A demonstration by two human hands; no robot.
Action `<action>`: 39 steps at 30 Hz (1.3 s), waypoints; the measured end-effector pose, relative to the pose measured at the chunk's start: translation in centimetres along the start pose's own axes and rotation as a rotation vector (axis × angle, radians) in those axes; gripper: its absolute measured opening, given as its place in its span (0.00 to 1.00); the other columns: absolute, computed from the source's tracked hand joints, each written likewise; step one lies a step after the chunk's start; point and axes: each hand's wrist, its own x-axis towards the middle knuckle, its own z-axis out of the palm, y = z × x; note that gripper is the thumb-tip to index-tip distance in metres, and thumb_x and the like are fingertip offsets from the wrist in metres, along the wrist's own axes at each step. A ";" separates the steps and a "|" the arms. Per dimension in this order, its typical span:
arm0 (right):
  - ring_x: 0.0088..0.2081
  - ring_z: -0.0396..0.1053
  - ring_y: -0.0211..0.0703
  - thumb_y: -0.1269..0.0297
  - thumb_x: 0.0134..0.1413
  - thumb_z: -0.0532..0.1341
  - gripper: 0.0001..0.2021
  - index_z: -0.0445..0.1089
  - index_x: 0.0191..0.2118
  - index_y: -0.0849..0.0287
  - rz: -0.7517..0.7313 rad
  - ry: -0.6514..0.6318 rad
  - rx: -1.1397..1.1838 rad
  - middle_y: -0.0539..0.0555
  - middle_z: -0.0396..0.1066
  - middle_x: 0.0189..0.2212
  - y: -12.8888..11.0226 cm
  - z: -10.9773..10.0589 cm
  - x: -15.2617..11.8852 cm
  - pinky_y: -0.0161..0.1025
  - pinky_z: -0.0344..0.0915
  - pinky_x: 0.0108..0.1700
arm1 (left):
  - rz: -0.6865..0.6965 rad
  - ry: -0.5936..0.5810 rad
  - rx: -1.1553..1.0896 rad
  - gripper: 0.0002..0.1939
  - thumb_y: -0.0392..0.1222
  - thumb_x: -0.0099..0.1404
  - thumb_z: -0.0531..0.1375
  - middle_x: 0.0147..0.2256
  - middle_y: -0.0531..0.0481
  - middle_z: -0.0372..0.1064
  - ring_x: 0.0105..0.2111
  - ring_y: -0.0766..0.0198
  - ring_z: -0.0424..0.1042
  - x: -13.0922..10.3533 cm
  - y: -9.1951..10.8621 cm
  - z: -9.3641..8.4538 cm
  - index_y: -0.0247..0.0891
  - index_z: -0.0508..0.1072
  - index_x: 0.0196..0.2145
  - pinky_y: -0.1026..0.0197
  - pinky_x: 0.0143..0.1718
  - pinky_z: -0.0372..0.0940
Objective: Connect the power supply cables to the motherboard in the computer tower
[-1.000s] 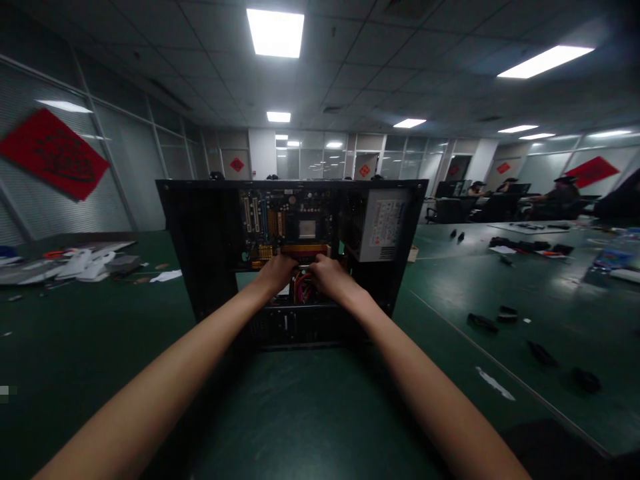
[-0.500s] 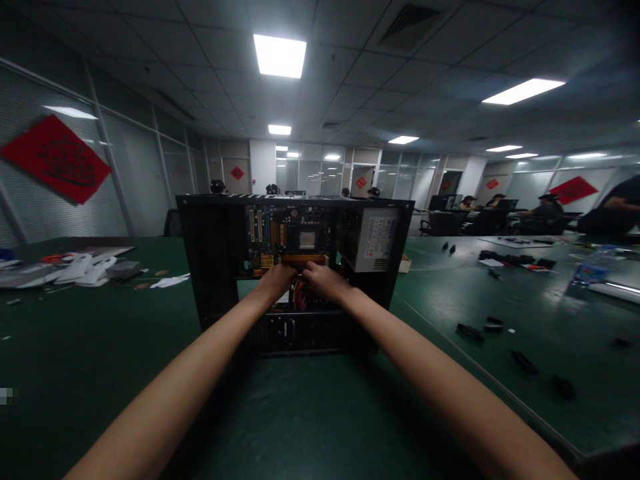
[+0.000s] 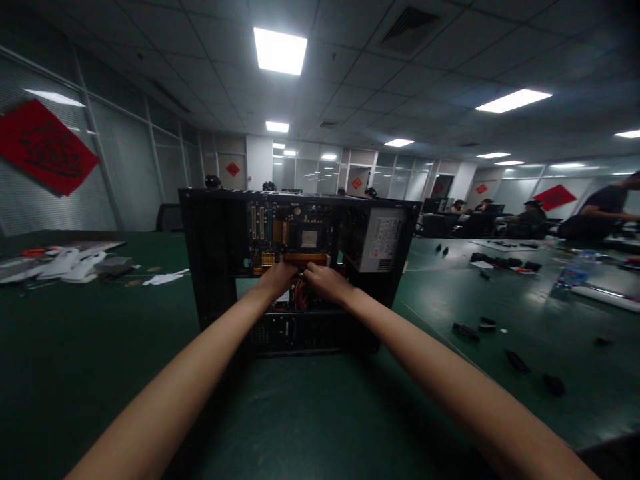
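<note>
An open black computer case [image 3: 210, 267] stands on the green table in front of me. Inside it are a motherboard [image 3: 320, 219], orange memory slots [image 3: 305, 258] and, at the right, a silver power supply [image 3: 386, 241]. Just under the left part of the slots is my left hand [image 3: 278, 280], its fingers closed. My right hand [image 3: 325, 280] is close beside it, with fingers bent together at the board's lower edge. What lies between the fingertips is too small to make out. Below and between the hands hangs a bundle of coloured cables [image 3: 301, 293].
Papers and white items [image 3: 73, 263] lie at the left on the table [image 3: 300, 413]. Small black parts [image 3: 517, 361], a plastic bottle [image 3: 575, 268] and black items [image 3: 505, 261] are at the right. A person [image 3: 607, 203] is at the far right.
The view has turned slightly, so the background and table items appear shifted left. Both hands stay at the same spot in the case.
</note>
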 end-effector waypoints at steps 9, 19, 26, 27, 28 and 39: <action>0.45 0.71 0.47 0.72 0.66 0.49 0.12 0.67 0.49 0.64 0.004 0.015 0.024 0.62 0.66 0.48 0.1 0.2 -0.1 0.39 0.65 0.44 | -0.010 -0.006 -0.010 0.11 0.40 0.69 0.55 0.42 0.37 0.76 0.44 0.49 0.76 -0.3 0.1 -0.2 0.37 0.76 0.41 0.54 0.45 0.68; 0.45 0.71 0.49 0.74 0.65 0.48 0.14 0.65 0.51 0.65 0.027 0.017 -0.006 0.63 0.65 0.49 -0.1 0.3 0.5 0.40 0.66 0.43 | -0.020 0.015 -0.005 0.12 0.41 0.68 0.55 0.43 0.38 0.76 0.44 0.51 0.76 -0.4 0.2 0.0 0.37 0.76 0.43 0.56 0.44 0.68; 0.47 0.71 0.50 0.76 0.64 0.49 0.15 0.64 0.53 0.65 -0.005 -0.029 -0.026 0.64 0.64 0.50 0.5 0.9 1.1 0.41 0.66 0.47 | -0.027 0.029 -0.021 0.15 0.44 0.70 0.52 0.42 0.41 0.77 0.41 0.53 0.77 -0.6 0.0 0.2 0.40 0.78 0.43 0.58 0.41 0.68; 0.47 0.71 0.50 0.76 0.64 0.49 0.15 0.65 0.53 0.65 -0.005 -0.019 -0.019 0.64 0.64 0.51 0.6 1.0 1.1 0.41 0.66 0.47 | -0.025 0.031 -0.022 0.16 0.45 0.70 0.51 0.42 0.40 0.77 0.41 0.52 0.77 -0.6 0.0 0.3 0.40 0.79 0.43 0.58 0.41 0.68; 0.47 0.71 0.50 0.76 0.64 0.49 0.15 0.65 0.53 0.65 0.000 -0.008 -0.009 0.64 0.64 0.51 0.6 1.1 1.1 0.40 0.66 0.46 | -0.023 0.032 -0.022 0.17 0.46 0.70 0.51 0.41 0.40 0.77 0.42 0.51 0.77 -0.5 0.1 0.3 0.39 0.79 0.42 0.57 0.41 0.68; 0.50 0.69 0.46 0.77 0.59 0.56 0.12 0.72 0.47 0.67 0.177 0.120 0.245 0.62 0.70 0.47 0.7 1.0 -0.4 0.37 0.63 0.50 | -0.029 0.037 -0.005 0.18 0.47 0.70 0.52 0.39 0.42 0.78 0.40 0.55 0.77 -0.6 0.5 -0.4 0.40 0.80 0.42 0.60 0.38 0.67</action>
